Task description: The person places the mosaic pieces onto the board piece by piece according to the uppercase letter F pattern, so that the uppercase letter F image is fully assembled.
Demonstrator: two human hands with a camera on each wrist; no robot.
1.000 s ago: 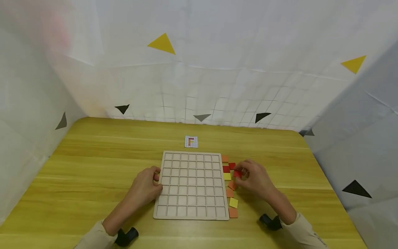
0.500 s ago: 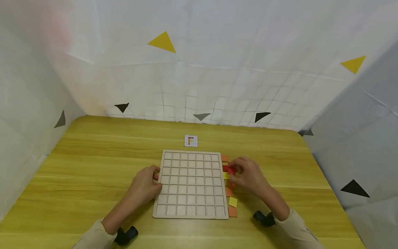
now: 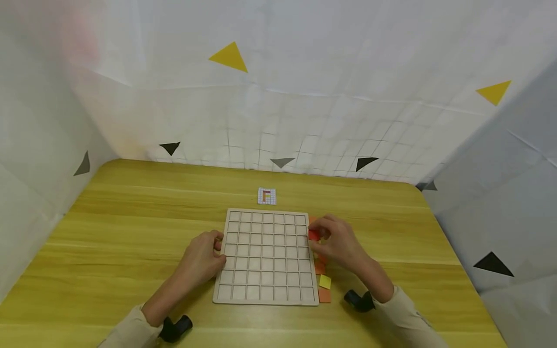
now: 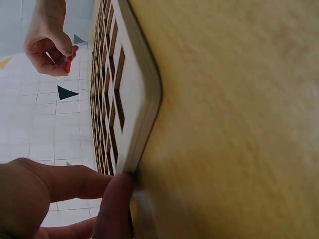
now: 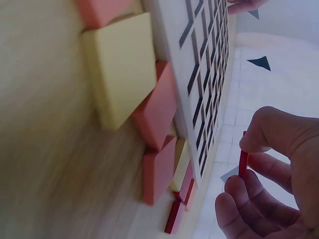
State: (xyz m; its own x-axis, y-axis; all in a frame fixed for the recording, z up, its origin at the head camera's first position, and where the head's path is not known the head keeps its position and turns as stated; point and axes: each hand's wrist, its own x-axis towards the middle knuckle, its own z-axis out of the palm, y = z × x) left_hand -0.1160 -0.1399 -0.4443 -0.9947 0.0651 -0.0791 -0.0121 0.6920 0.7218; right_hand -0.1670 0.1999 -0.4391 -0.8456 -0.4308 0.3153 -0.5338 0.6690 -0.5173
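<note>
A square wooden grid board (image 3: 267, 251) lies on the table with its cells bare. At its left edge my left hand (image 3: 201, 254) grips the rim; in the left wrist view the thumb (image 4: 115, 204) and forefinger pinch that edge. My right hand (image 3: 341, 242) pinches a thin red square tile (image 3: 313, 235) between thumb and fingertips, by the board's right edge. The right wrist view shows this red tile (image 5: 243, 162) held edge-on, raised off the table. Beside the board's right edge lie yellow tiles (image 3: 325, 282), orange tiles (image 3: 324, 295) and dark red tiles (image 5: 174, 216), some behind the right hand.
A small card (image 3: 267, 196) printed with a coloured grid pattern lies beyond the board. White cloth walls (image 3: 278, 116) with triangle markers close off the table's back and sides. A black wrist-worn device (image 3: 176, 328) sits under each forearm.
My right hand has moved left with the red tile, from beside the loose tiles to the board's right edge. The left hand keeps its grip on the board.
</note>
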